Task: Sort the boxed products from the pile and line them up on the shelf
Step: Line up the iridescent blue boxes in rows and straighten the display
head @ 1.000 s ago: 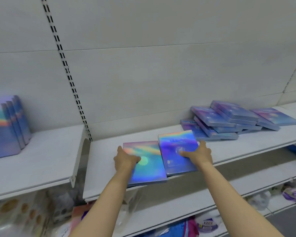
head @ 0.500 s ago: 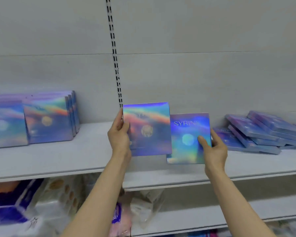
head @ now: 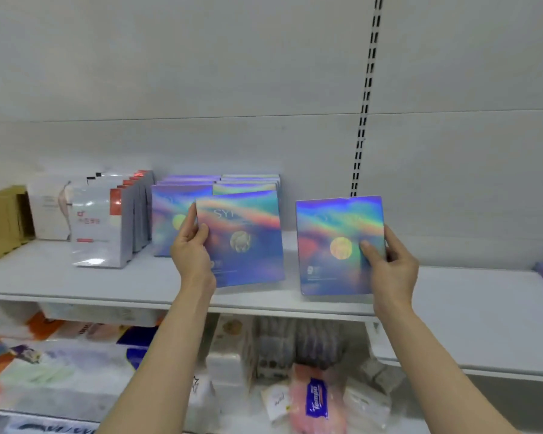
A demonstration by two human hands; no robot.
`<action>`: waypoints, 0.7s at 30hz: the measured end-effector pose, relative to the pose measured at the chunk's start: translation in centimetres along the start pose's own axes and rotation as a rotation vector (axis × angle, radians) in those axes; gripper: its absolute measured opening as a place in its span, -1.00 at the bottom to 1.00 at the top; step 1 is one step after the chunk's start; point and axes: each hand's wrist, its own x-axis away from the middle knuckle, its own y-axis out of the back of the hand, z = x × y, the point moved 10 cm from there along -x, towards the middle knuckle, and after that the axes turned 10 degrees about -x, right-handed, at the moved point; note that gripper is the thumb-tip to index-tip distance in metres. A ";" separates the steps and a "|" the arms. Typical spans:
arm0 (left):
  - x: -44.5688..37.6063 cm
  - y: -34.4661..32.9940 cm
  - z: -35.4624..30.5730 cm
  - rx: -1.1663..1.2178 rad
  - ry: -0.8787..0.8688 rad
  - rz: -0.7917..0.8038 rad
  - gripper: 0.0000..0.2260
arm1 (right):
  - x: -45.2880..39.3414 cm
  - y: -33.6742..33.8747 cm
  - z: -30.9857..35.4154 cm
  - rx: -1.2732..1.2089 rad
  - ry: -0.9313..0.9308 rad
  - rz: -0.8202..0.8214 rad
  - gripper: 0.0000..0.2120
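Two holographic boxes held upright over the shelf (head: 76, 277): left hand (head: 190, 249) pinching the left box (head: 242, 239) by its left edge just in front of the standing rows (head: 185, 195), right hand (head: 389, 264) gripping the right box (head: 336, 242) by its right edge over bare board. Risky at the left, probably — glossy faces pinched at one edge, liable to swing, nudge the front box and topple the rows. Plenty of open shelf between rows and slotted upright (head: 364, 120), front lip close below both boxes.

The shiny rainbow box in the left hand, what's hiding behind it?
Behind the box in the left hand stand more rainbow boxes in rows on the shelf. Only their top edges and one front show; how many are covered cannot be told.
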 end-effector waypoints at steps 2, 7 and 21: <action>-2.6 2.4 -0.2 -0.016 -0.004 -0.003 -0.60 | 1.0 -2.6 -1.0 -0.002 -0.005 0.008 -0.55; -8.1 7.6 -1.0 -0.083 -0.051 -0.012 -0.63 | 3.7 -7.9 -3.4 -0.017 -0.029 0.003 -0.54; -15.7 6.8 1.5 -0.587 -0.279 0.131 -0.38 | 4.3 -16.1 -7.2 0.031 -0.027 0.010 -0.57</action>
